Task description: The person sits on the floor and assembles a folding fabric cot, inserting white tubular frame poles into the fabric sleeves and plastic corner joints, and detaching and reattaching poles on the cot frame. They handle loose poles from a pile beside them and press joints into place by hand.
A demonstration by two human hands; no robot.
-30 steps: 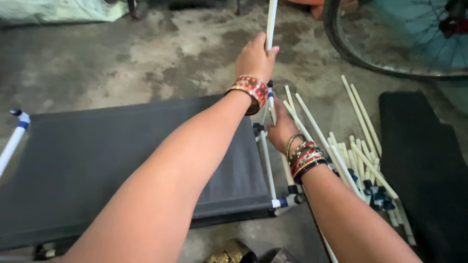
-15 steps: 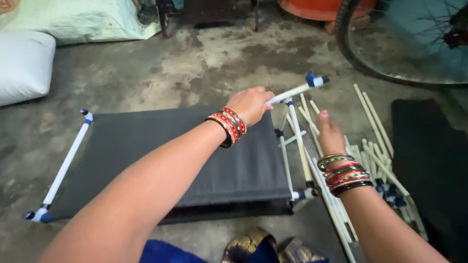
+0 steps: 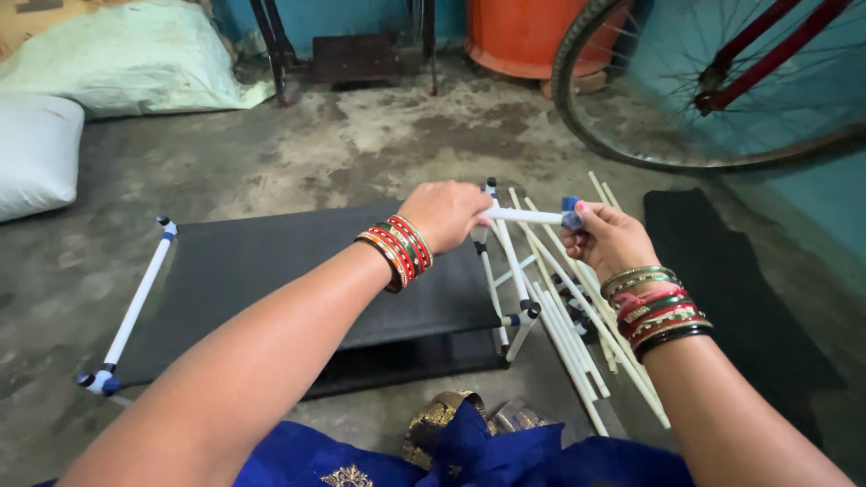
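My left hand [image 3: 446,214] is closed round one end of a short white plastic tube [image 3: 525,215], held level above the floor. At the tube's other end my right hand [image 3: 606,236] pinches a small blue connector [image 3: 571,213] fitted there. Both wrists carry red, green and gold bangles. Below the hands lies a black fabric panel [image 3: 307,271] stretched on a frame of white tubes, with one side rail [image 3: 138,302] at the left and blue and black end fittings.
Several loose white tubes [image 3: 564,311] lie on the concrete floor right of the frame. A black mat [image 3: 731,289] lies further right. Behind stand a bicycle wheel [image 3: 713,86], an orange barrel [image 3: 523,32], a pale sack [image 3: 135,59] and a white cushion [image 3: 36,153].
The tube was held upright in my left hand, then swung down to level. My right hand rose from the loose tubes and took hold of the blue connector at its end.
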